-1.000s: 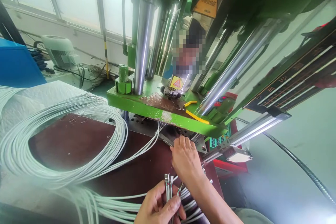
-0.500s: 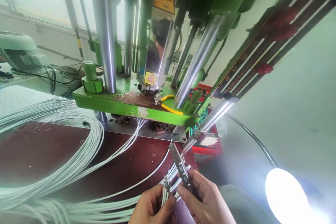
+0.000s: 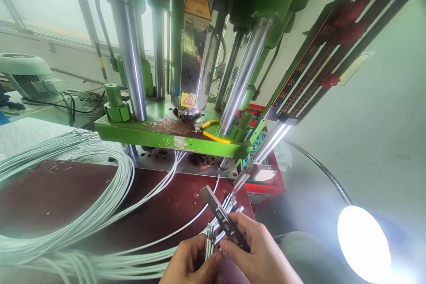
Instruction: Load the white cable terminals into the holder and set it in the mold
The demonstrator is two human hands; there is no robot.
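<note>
My left hand (image 3: pixel 193 259) is closed around several white cables (image 3: pixel 209 246), their small metal connector ends pointing up between thumb and fingers. In my right hand (image 3: pixel 253 246) is a dark flat metal bar (image 3: pixel 218 211) with small rectangular slots along its side, tilted with its far end up and to the left. The right thumb and fingertips also sit close to a cable end near the left hand; whether they pinch it I cannot tell. Behind the bar, more white cables with connectors (image 3: pixel 229 204) lie on the dark red table (image 3: pixel 159 217).
A green press (image 3: pixel 149 133) with steel columns stands ahead, and yellow-handled pliers (image 3: pixel 214 135) lie on its plate. A large coil of white cables (image 3: pixel 123 173) covers the left side. A bright lamp (image 3: pixel 364 244) is at lower right, near a red control box (image 3: pixel 269 186).
The slotted bar has swung leftward and tilted more, its far end now further left. The left hand keeps its grip on the cables. The view has shifted slightly.
</note>
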